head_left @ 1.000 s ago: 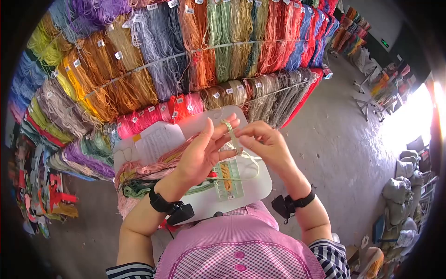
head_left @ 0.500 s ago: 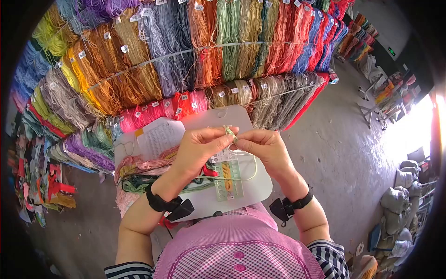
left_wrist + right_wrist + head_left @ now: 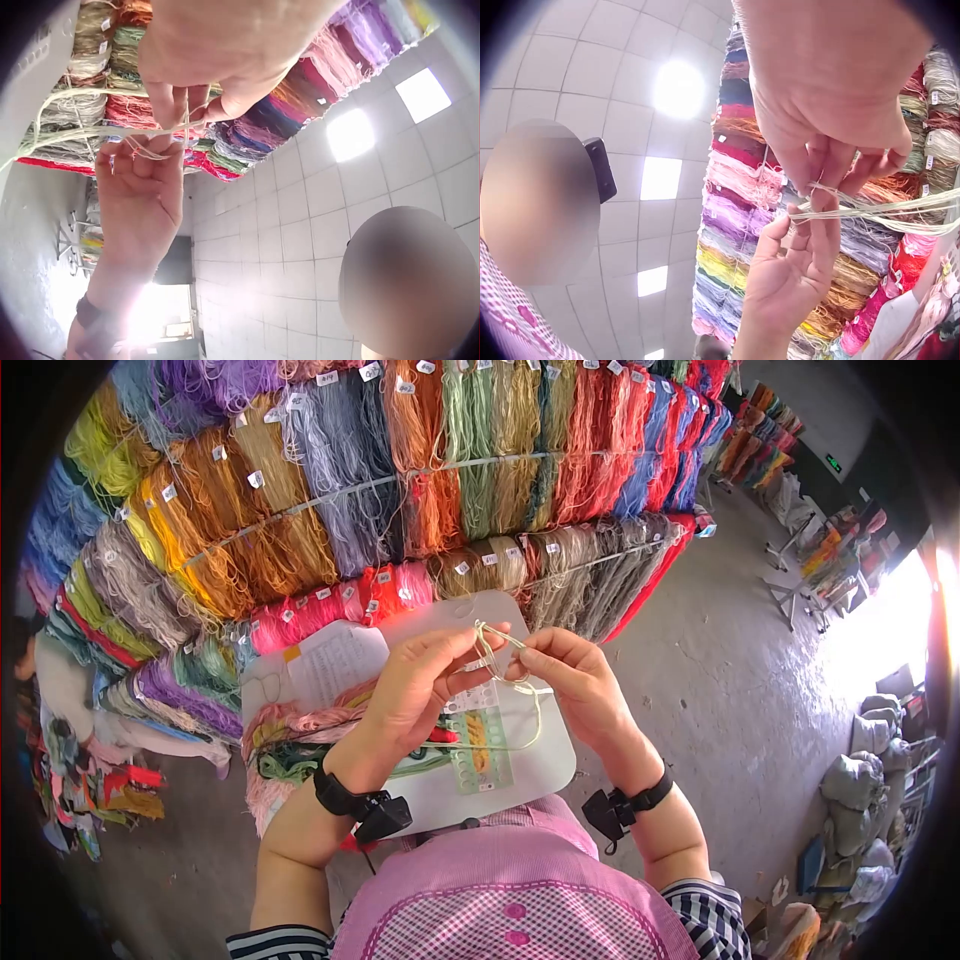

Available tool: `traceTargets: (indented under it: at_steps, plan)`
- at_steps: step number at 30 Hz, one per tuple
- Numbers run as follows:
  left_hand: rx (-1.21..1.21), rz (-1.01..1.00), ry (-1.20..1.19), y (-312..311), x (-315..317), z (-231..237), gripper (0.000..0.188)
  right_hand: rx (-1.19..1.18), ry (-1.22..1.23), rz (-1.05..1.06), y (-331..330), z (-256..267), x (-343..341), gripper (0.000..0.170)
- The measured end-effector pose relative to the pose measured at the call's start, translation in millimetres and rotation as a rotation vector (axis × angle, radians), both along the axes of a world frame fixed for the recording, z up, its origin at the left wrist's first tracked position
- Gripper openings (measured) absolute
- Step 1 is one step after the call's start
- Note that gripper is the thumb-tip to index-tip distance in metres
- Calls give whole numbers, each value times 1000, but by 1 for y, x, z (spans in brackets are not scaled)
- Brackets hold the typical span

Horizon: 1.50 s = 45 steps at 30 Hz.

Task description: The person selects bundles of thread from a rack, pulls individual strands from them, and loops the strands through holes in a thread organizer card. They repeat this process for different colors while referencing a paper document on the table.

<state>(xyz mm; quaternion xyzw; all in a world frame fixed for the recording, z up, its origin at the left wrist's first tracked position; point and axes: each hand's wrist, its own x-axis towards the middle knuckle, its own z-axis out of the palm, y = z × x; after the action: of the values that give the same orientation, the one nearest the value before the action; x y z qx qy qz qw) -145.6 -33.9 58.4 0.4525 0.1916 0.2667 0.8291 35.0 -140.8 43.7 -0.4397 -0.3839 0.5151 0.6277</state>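
Both hands meet over the white board in the head view, working a loop of pale green thread (image 3: 539,712). My left hand (image 3: 412,685) holds the loop's upper part at its thumb and fingertips. Close to it, my right hand (image 3: 575,675) pinches the loop's other side between thumb and forefinger. Several pale strands (image 3: 907,215) run out from the fingers in the right wrist view. From the hands the thread drops in a curve toward a green card (image 3: 467,784) with holes along its edges and orange-yellow thread on it. A small red thing (image 3: 443,736) lies beside the card.
The white board (image 3: 540,770) also bears a printed sheet (image 3: 342,658) and bundles of pink (image 3: 290,722) and dark green thread (image 3: 285,762). Racks of tagged, coloured skeins (image 3: 350,490) rise beyond it. A person in pale clothing (image 3: 65,685) is at the far left.
The hands came together from an opened left hand with thread across its fingers, then drew slightly apart, spreading a thread loop between them. A person has appeared at the left edge.
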Motion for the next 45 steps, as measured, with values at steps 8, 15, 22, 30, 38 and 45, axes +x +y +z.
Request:
traceTargets:
  at_steps: [8, 15, 22, 30, 38, 45]
  plan:
    - [-43, 26, 10, -6, 4, 2, 40, -2, 59, 9, -2, 3, -3, 20]
    - [-15, 53, 32, -7, 3, 3, 38, -18, 47, 21, -1, 3, -1, 23]
    - [-17, 6, 7, -1, 3, -1, 38, -32, 39, 17, 0, 8, -2, 22]
    - [-48, 22, 4, 1, 8, 0, 48, -27, -121, 52, 8, 9, -7, 29]
    - [-7, 29, -29, 13, 18, 2, 43, 47, -371, 30, 21, -7, 5, 21]
    - [897, 334, 274, 135, 42, 8, 25, -23, 512, -129, -6, -7, 86, 11]
